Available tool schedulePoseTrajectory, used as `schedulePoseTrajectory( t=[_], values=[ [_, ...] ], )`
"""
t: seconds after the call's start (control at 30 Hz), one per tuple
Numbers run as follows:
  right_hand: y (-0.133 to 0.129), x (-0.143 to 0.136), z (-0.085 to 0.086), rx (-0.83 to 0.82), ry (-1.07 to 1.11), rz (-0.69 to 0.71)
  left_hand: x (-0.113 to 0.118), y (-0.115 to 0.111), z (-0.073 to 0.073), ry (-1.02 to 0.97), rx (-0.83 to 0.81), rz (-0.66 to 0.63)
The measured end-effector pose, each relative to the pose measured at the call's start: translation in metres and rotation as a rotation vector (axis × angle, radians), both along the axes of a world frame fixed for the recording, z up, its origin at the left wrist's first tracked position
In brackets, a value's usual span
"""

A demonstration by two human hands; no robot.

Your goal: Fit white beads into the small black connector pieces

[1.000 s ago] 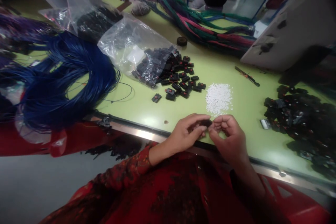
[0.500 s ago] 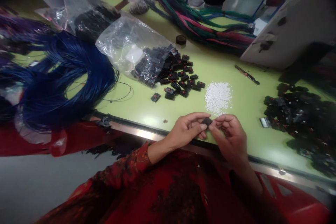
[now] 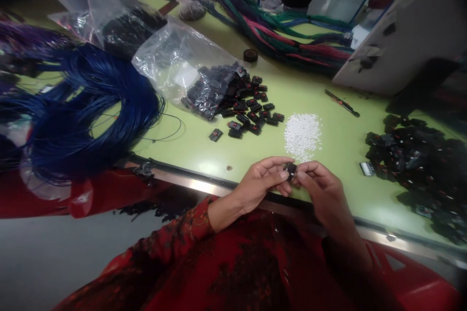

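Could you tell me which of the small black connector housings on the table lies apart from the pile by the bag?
The lone black housing left of the pile, separated by bare green tabletop.

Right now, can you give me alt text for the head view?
Both hands, left hand and right hand, pinch one small black connector above the green table edge. Beyond lie white pellets, loose black connectors spilling from a clear bag, and blue wire coils.

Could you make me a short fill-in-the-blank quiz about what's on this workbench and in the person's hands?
1. Both hands, the left hand and the right hand, pinch one small ____ plastic connector between their fingers.
2. The little heap of tiny pellets on the green table is ____ in colour.
3. The big coil of wire at the left is dark ____.
4. Loose connectors spill from a clear plastic ____.

Missing words: black; white; blue; bag
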State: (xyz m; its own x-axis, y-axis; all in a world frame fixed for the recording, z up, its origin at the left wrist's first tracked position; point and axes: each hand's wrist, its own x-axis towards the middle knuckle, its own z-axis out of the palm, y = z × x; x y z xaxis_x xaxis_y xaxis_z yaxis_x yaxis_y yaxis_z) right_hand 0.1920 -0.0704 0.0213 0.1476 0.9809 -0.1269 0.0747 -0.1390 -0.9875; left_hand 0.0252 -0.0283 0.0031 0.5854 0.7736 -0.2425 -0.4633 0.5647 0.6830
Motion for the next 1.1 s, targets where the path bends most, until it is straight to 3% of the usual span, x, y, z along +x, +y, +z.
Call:
schedulePoseTrajectory(
  t=[0.4, 0.53, 0.63, 0.73, 1.1],
  values=[
    [-0.011, 0.001, -0.009, -0.076, 0.105, 0.007, 0.001, -0.005, -0.007, 0.075, 0.1, -0.059],
    [-0.006, 0.025, -0.01, -0.102, -0.163, 0.016, 0.001, 0.001, -0.007, 0.118, 0.095, -0.028],
    [0.003, 0.045, -0.014, 0.055, -0.539, -0.117, 0.001, 0.008, -0.007, 0.155, 0.103, 0.034],
    [0.011, 0.06, -0.021, 0.168, -0.819, -0.14, 0.001, 0.011, -0.009, 0.17, 0.115, 0.021],
    [0.021, 0.059, -0.03, 0.224, -1.009, -0.037, 0.004, 0.011, -0.009, 0.144, 0.067, 0.02]
  ],
)
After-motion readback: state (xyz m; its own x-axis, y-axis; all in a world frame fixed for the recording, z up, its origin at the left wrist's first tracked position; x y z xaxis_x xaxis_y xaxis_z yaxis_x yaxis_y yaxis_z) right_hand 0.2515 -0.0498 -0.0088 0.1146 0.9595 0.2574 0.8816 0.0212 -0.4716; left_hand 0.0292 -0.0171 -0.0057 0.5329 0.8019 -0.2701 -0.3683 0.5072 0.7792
